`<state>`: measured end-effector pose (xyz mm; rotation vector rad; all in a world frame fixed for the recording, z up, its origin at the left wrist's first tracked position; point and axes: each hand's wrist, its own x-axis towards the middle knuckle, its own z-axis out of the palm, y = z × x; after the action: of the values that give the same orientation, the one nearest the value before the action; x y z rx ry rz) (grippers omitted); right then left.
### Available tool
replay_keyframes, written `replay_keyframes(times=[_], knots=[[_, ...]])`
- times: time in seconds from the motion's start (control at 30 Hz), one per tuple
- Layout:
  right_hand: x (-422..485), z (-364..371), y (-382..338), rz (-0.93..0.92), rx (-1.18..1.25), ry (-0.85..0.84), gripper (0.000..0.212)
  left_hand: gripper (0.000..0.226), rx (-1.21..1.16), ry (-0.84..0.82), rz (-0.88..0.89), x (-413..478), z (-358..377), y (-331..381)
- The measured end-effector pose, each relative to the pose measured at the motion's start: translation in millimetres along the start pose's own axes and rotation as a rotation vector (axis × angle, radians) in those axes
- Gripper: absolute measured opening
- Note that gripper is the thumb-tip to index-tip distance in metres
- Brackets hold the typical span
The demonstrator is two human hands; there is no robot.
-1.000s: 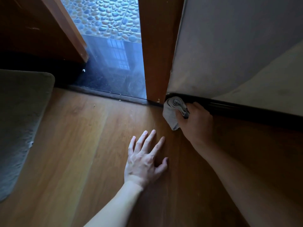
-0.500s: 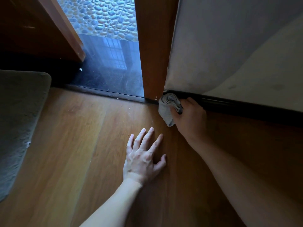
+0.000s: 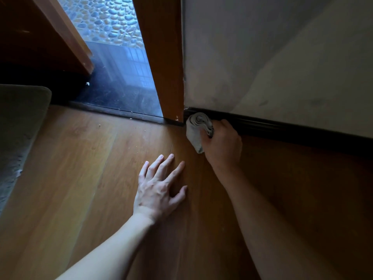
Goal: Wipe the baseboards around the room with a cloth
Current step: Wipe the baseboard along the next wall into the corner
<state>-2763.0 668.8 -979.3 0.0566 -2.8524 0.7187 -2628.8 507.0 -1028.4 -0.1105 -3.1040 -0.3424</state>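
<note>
Landmark: jamb (image 3: 161,67), the upright wooden post at top centre.

Right hand (image 3: 222,144): just right of the jamb's foot. Fingers are curled round a bunched grey cloth (image 3: 196,128) and grip it. The back of the hand faces the camera, so the fingertips are mostly hidden.

Cloth: wadded, with the rolled end showing darker swirls. It is pressed against the baseboard (image 3: 282,128) at the end that meets the jamb. The lower corner hangs toward the floor (image 3: 80,158); cannot tell whether it touches.

Baseboard: dark and glossy. It runs right from the jamb along the foot of the wall (image 3: 262,57). The wall is pale, with grey smudges close to the jamb.

Left hand (image 3: 159,190): below the jamb, near the right hand but apart from it. The palm lies flat on the floor, fingers straight and spread, thumb out to the right. It holds nothing.

Floor: wood planks, with a few small crumbs left of the jamb's foot.

Left of jamb: a dark polished sill (image 3: 121,81) carrying a window reflection, with pebbled ground (image 3: 105,19) beyond it. Further left is the edge of a wooden door (image 3: 66,31). Far left, a thick grey mat (image 3: 18,128) lies on the floor.
</note>
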Motion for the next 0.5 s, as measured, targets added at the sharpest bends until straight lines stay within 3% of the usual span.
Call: replay_keyframes(times=[0.13,0.3,0.5], knots=[[-6,-6,9,0.08,0.034,0.061,0.026,0.063,0.008,-0.003,0.0,0,1,0],[-1,-1,-1,-0.018,0.022,0.006,0.025,0.064,0.009,-0.005,0.003,-1,2,0],[-11,-21,51,0.17,0.028,0.085,0.03,0.063,0.003,-0.002,0.002,0,1,1]])
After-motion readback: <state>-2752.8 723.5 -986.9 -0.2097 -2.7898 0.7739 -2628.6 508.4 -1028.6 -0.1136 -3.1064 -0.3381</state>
